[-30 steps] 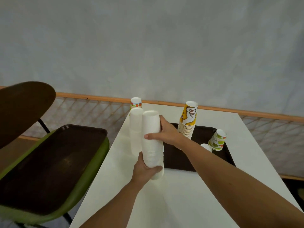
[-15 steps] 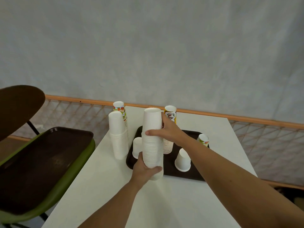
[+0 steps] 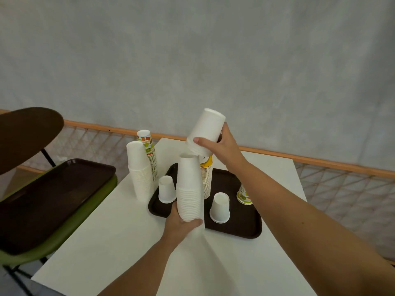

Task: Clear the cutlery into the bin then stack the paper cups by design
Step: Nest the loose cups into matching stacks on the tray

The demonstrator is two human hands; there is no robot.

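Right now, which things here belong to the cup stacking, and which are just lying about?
Job:
held white stack
lifted white cups
standing white stack
patterned stack
yellow stack
loose white cups
green-print cup

Lying about:
chair
spare tray

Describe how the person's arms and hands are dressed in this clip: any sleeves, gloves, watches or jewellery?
Both arms are bare as far as the frame shows, with no sleeve in view. The left hand and right hand wear no gloves. No rings, watch, wristband or bracelet show on either wrist or on the visible fingers. Nothing is taped or strapped to them, and no markings show.
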